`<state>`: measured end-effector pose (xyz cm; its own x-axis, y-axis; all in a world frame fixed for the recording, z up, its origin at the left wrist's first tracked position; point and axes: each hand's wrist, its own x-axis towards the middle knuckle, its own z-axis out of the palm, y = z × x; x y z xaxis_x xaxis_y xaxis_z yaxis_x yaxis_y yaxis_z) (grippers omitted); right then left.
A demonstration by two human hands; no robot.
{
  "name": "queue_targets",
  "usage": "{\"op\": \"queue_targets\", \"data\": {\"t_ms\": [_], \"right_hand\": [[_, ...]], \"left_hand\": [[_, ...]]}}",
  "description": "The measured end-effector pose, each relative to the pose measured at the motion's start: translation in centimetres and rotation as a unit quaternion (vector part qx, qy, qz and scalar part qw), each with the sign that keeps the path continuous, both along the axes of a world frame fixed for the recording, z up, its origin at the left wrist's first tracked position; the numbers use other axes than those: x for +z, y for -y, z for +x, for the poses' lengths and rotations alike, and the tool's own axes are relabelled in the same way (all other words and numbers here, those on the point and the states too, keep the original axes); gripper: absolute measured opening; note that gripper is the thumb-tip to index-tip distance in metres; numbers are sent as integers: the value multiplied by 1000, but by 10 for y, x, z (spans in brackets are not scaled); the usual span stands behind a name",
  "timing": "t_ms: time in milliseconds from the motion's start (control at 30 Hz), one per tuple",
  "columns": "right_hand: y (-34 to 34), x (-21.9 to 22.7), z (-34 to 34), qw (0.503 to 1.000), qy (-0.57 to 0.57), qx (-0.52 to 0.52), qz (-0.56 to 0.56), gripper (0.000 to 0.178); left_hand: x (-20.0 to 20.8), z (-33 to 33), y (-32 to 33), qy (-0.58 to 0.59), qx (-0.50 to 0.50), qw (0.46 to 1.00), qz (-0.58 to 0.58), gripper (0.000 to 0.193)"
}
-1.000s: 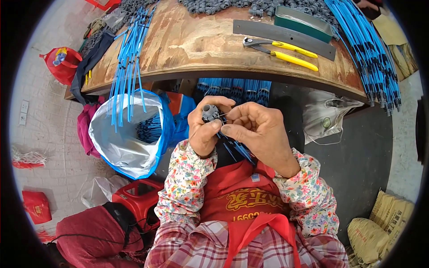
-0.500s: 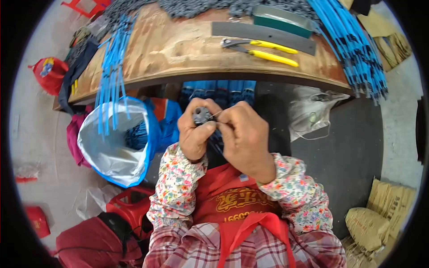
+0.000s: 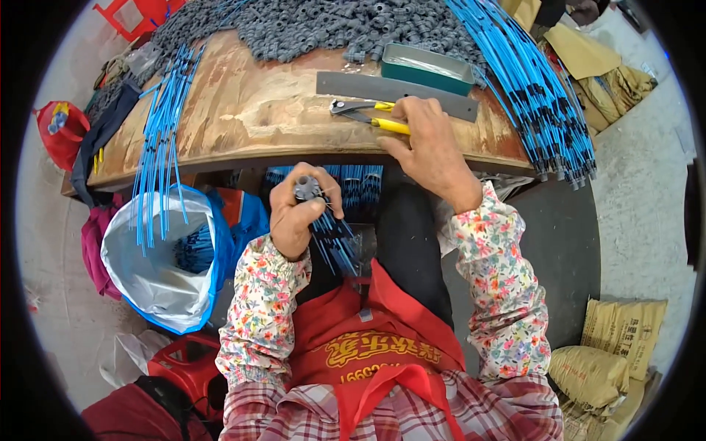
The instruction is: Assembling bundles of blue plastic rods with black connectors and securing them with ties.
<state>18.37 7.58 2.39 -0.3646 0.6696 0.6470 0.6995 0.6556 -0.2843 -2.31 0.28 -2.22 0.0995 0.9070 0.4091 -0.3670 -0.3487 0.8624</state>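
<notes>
In my left hand [image 3: 292,213] is a bundle of thin blue tubes [image 3: 336,246] with grey ends. Its round grey fitting [image 3: 306,188] points up between thumb and fingers, and the tubes slant down over my lap. Beside the fitting, a thin pale wire or tie end sticks out. My right hand [image 3: 435,151] reaches onto the table's front part, its fingers and thumb around the yellow handles of the pliers [image 3: 360,112]. The dark jaws of the pliers lie on the wood pointing left; the handle ends are hidden under the hand.
On the wooden table [image 3: 250,121] lie a flat grey bar [image 3: 397,95], a green tray [image 3: 426,72] and a heap of grey fittings [image 3: 316,29]. Blue tubes [image 3: 529,88] overhang at right, others [image 3: 162,140] at left, above a blue-white bag [image 3: 121,235].
My right hand has left the bundle and moved forward and right to the pliers. My left hand has kept the bundle and lowered slightly leftward. The view has shifted, showing more of the table.
</notes>
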Motion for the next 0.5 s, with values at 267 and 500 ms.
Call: {"op": "queue_targets", "data": {"t_ms": [267, 500], "right_hand": [[-20, -5, 11, 988, 149, -7, 43, 29], [-16, -6, 21, 983, 172, 6, 63, 22]], "left_hand": [[-8, -16, 4, 32, -54, 996, -56, 35], [-9, -22, 5, 43, -75, 995, -59, 37]]}}
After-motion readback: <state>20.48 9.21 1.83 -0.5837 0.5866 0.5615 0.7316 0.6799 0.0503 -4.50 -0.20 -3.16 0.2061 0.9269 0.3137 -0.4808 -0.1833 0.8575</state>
